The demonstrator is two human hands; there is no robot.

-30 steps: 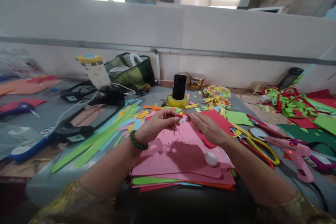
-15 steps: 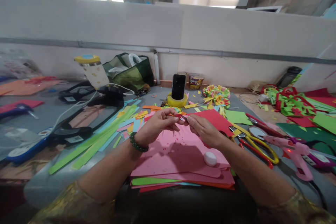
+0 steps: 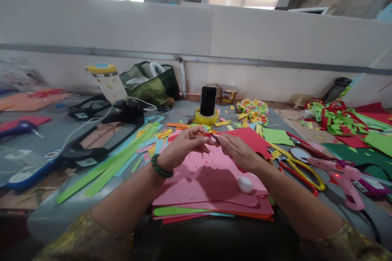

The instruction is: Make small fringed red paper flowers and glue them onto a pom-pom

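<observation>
Your left hand [image 3: 185,143] is pinching a small red piece [image 3: 208,134] in closed fingers above the pink paper stack [image 3: 180,193], while your right hand's [image 3: 238,149] fingers are gripping a slender dark tool [image 3: 215,137], apparently bracing both for close control. The stack is carrying red specks [image 3: 208,167], probably serving as a catching surface.

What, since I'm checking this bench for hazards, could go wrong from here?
The thin dark tool in the right hand is very close to the left hand, so a slip might nick it. The pink glue gun shows a red light; if hot, it could burn the nearby right forearm. The phone, propped in the yellow tape roll, might topple if knocked.
</observation>
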